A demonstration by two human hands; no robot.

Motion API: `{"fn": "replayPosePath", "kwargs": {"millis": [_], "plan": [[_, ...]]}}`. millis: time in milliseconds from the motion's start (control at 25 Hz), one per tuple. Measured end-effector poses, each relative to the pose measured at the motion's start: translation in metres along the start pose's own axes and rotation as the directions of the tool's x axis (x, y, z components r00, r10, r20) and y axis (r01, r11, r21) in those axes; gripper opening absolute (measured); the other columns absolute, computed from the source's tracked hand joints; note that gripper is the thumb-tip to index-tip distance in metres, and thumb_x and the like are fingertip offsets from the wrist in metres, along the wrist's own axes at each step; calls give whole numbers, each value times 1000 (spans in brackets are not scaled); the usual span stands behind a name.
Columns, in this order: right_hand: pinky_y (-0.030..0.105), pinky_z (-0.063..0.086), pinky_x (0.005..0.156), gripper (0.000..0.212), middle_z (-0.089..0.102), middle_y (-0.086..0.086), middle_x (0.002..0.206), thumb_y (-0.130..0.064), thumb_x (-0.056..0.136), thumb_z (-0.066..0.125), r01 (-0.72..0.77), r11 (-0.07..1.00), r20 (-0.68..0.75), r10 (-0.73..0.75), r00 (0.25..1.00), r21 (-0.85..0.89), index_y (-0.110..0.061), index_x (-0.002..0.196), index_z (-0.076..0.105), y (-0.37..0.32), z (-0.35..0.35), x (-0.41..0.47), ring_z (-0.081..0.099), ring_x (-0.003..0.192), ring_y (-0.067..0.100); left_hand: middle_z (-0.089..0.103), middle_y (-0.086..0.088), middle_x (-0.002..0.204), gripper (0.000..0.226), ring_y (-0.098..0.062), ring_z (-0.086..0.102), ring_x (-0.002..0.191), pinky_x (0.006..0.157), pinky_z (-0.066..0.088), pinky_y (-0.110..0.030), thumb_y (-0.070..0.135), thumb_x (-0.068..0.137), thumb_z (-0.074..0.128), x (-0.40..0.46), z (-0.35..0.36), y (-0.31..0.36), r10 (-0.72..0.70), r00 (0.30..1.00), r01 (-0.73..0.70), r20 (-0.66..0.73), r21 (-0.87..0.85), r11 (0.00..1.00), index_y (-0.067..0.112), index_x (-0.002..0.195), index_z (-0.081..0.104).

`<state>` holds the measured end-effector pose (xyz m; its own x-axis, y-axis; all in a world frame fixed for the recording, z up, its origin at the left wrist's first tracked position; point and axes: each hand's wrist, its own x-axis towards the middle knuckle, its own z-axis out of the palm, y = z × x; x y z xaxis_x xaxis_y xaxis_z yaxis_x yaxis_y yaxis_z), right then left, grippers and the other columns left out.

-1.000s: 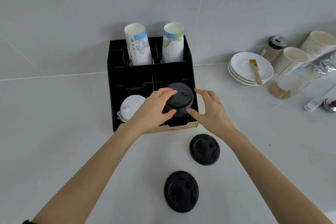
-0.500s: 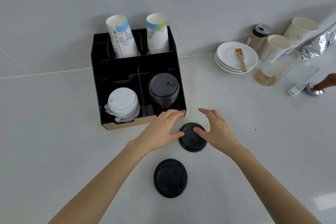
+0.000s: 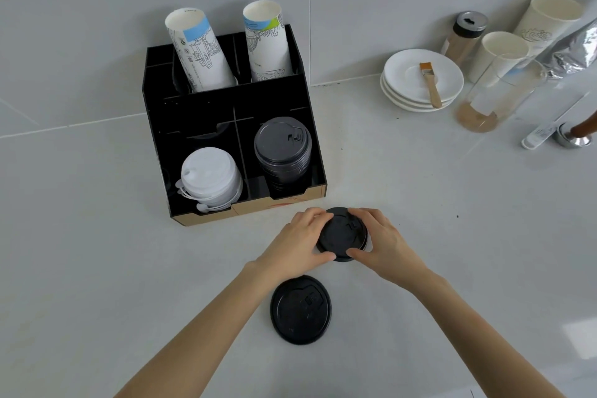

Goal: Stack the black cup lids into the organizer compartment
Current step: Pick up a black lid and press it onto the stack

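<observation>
A black organizer point(image 3: 155, 126) stands against the wall. Its front right compartment holds a stack of black lids point(image 3: 282, 153); the front left holds white lids point(image 3: 211, 176). On the counter just in front of the organizer lies a black lid point(image 3: 341, 234), gripped on its left edge by my left hand point(image 3: 295, 244) and on its right edge by my right hand point(image 3: 382, 242). A second black lid point(image 3: 301, 308) lies flat on the counter below, between my forearms, untouched.
Two stacks of printed paper cups point(image 3: 268, 42) stand in the organizer's back compartments. At the right are stacked white saucers point(image 3: 407, 74) with a brush point(image 3: 429, 84), a shaker point(image 3: 465, 35), white cups point(image 3: 504, 55), a glass point(image 3: 494, 100) and a foil bag point(image 3: 575, 52).
Both hands left the black stack in the organizer, came down to the counter and closed on the nearer loose black lid. The view shifted right.
</observation>
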<state>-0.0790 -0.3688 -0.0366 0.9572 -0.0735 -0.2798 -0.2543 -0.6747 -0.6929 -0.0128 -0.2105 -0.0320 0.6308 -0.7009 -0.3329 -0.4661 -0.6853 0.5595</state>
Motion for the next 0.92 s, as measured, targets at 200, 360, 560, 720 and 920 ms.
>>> {"fn": "replayPosePath", "kwargs": {"millis": [200,360,560,720,920], "plan": [[27,32,103,64,36,6,137,-14,78,64,34,999,12,-34,999,-7,-16,133,32,5,2,-1,36,126,23,23,-6,145,67,-22,24,131,110,31,-41,28,81,60,-1,8,-2,-6,1000,7,-20,22,1000,14,136,24],[28,32,102,67,36,7,136,-16,76,66,33,999,-12,-33,999,-16,-15,134,31,6,6,-2,35,126,23,23,-7,145,67,-22,21,133,111,29,-40,28,82,60,-2,9,-1,-30,999,30,-25,6,1000,15,136,23],[27,33,99,68,36,6,136,-21,77,66,38,998,-20,-39,999,-50,-15,134,30,2,13,-5,33,123,21,26,-8,144,66,-23,22,132,111,29,-41,26,82,59,-6,9,-3,-41,999,42,-31,14,999,15,136,24],[25,32,98,66,38,4,136,-21,77,65,62,997,-26,-63,998,-35,-17,134,31,-3,13,-8,34,122,20,27,-6,144,65,-21,23,132,111,28,-40,28,82,59,-12,5,-5,-37,999,37,-40,0,999,16,136,25],[19,28,96,60,41,-2,133,-22,78,66,140,990,-80,-141,987,-6,-21,130,37,-17,5,-11,34,115,11,29,-3,145,63,-18,23,133,112,24,-33,30,82,59,-23,-12,-6,0,991,-5,-133,-36,999,17,135,27]]}}
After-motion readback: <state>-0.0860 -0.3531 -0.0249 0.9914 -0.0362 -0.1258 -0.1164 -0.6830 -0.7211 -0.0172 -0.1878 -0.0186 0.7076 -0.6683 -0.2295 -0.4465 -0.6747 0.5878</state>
